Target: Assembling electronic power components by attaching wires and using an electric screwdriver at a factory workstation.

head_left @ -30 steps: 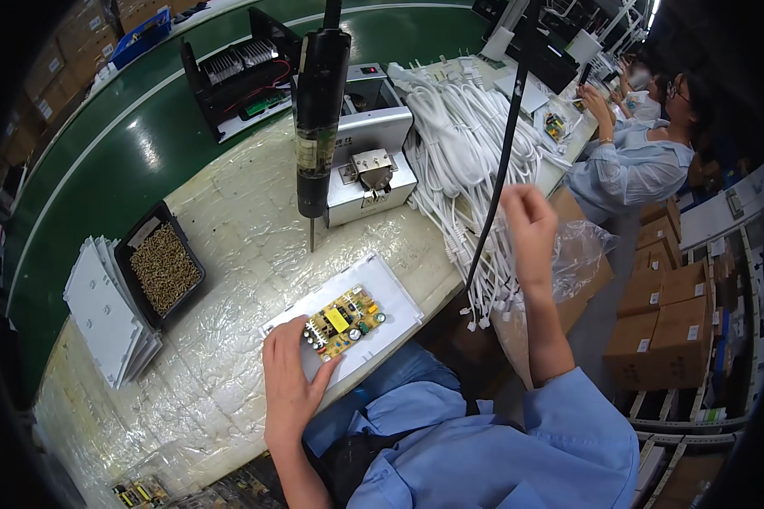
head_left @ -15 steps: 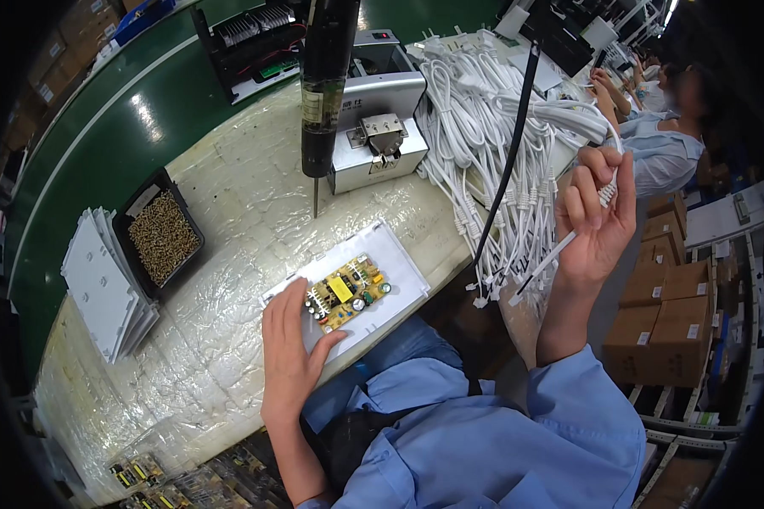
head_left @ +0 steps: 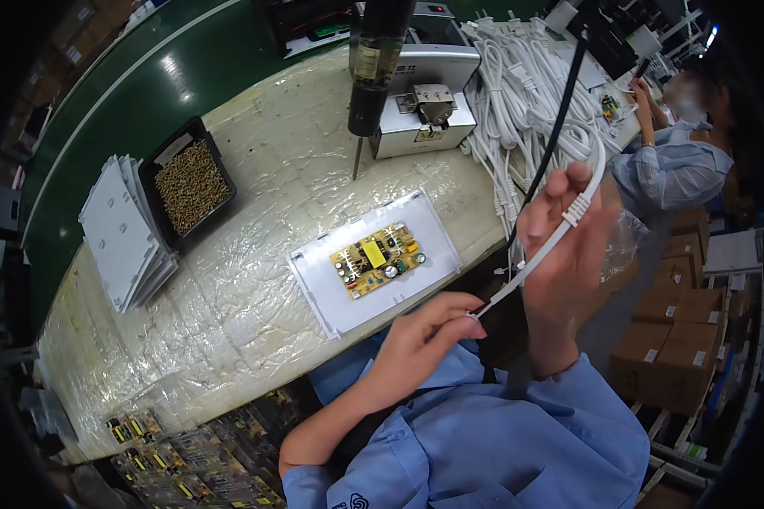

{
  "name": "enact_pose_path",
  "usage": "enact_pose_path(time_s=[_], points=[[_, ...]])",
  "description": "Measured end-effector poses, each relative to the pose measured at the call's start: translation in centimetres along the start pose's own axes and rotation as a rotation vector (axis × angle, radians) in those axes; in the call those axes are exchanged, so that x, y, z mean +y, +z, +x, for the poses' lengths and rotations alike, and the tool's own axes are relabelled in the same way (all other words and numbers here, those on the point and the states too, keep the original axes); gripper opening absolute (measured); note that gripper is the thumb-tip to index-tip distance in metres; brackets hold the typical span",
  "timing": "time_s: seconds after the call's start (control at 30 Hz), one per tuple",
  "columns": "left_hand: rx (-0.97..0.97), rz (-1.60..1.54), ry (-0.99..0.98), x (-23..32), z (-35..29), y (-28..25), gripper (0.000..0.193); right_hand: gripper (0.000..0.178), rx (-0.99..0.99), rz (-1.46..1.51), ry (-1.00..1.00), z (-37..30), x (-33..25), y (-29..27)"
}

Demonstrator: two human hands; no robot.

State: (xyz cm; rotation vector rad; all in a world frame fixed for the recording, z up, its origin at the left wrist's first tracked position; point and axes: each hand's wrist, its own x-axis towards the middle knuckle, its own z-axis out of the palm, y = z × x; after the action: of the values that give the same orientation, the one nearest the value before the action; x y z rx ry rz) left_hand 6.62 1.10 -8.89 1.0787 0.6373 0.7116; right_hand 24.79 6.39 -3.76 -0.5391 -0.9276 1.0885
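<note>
My left hand [head_left: 429, 339] pinches the thin end of a white power cable [head_left: 530, 267] between thumb and fingertips, in front of the table edge. The cable runs up across my right hand [head_left: 560, 254], its ribbed strain relief lying by the palm. That hand is smeared by motion, so its grip on the cable cannot be made out. Left of the hands, a yellow-brown circuit board [head_left: 378, 259] with a yellow transformer lies on a white plastic housing plate [head_left: 314, 293] on the table.
A dark electric screwdriver [head_left: 373, 81] hangs over the table before a silver machine [head_left: 424, 110]. White cables [head_left: 518, 93] are heaped to its right. At left stand a black bin of screws [head_left: 191, 187] and stacked white covers [head_left: 123, 237]. More boards [head_left: 157, 454] lie lower left; a co-worker [head_left: 675, 161] sits right.
My left hand has left the circuit board and moved right to pinch the cable's end. My right hand has come lower with the cable, its fingers less tightly curled. The view has shifted.
</note>
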Motion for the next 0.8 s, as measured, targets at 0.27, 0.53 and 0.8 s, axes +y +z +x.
enact_pose_path(time_s=[0.27, 0.53, 0.8], points=[[-0.086, -0.720, 0.006, 0.1, -1.8, -2.7, 0.070, 0.024, -0.603, -0.517, 0.310, -5.5, 2.1, 0.2], [0.485, 0.596, 0.373, -1.6, -4.9, -5.5, 0.076, 0.013, -0.366, -0.923, 0.150, -3.9, 6.5, 1.3], [0.580, 1.173, 0.347, -3.6, -5.0, -10.2, 0.076, 0.014, -0.498, -1.103, -0.054, -2.0, 11.4, 2.5]])
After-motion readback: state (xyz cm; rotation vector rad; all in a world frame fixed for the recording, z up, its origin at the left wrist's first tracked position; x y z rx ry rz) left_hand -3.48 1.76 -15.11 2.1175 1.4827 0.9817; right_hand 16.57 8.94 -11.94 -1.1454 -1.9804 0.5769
